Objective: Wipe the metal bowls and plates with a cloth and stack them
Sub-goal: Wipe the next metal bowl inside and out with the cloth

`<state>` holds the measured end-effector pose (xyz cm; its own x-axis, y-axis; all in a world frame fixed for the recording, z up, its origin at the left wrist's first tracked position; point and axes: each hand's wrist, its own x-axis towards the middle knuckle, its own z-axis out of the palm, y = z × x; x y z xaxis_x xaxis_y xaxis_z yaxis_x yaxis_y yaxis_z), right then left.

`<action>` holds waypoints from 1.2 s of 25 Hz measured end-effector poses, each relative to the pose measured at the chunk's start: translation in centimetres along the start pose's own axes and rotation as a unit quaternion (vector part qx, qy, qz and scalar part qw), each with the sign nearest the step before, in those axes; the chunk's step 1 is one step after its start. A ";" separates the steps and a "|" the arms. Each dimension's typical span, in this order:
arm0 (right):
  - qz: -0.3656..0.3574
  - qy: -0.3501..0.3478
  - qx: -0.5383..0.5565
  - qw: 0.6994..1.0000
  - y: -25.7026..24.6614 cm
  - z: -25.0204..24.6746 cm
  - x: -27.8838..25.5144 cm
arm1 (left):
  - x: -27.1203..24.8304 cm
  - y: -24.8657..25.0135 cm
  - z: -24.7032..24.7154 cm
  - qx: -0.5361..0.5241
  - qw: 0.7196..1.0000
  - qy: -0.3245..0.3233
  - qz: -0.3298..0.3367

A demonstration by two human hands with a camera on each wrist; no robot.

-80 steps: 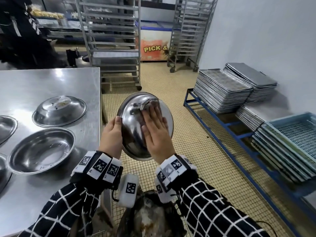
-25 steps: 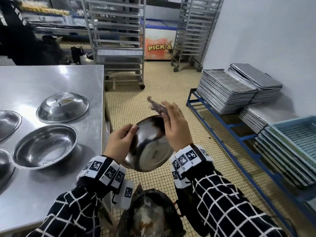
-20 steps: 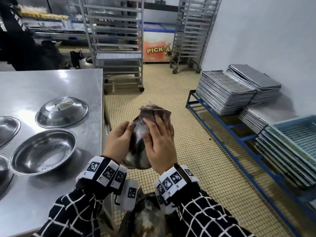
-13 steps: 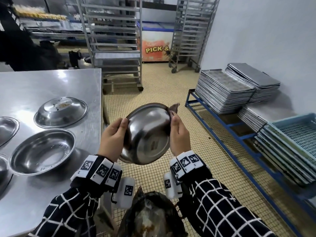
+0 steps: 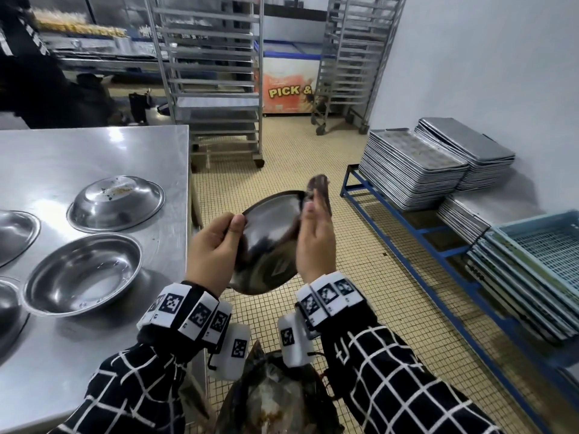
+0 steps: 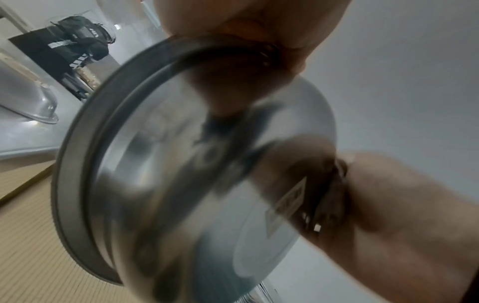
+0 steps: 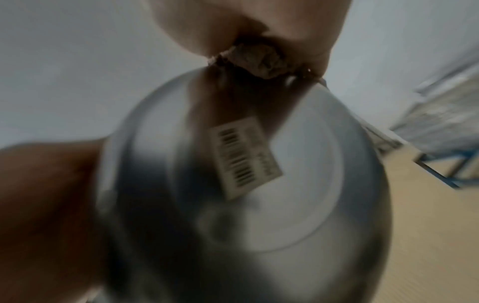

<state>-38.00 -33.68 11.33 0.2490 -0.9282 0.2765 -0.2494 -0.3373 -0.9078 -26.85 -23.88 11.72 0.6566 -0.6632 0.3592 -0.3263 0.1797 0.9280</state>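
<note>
Left hand (image 5: 213,249) pinches bowl (image 5: 269,242) rim, right hand (image 5: 316,242) pinches cloth (image 5: 318,189) on opposite rim (held over floor); slick steel could slip, drop.

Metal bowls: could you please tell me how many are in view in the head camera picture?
5: one held in the hands; one upside down on the table; one upright nearer; two cut off at the left edge. More may lie out of frame.
</note>
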 end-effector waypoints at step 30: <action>-0.242 -0.024 -0.206 0.948 2.0 -1.3 -2.9 | 0.6 -1.0 1.7 0.138 0.990 -0.004 -0.004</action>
<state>-40.41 -31.88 9.07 0.4680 -0.6441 0.6051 -0.4361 -0.7638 -0.4758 -27.30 -25.68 10.88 0.6552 -0.6693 0.3504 -0.4958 -0.0310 0.8679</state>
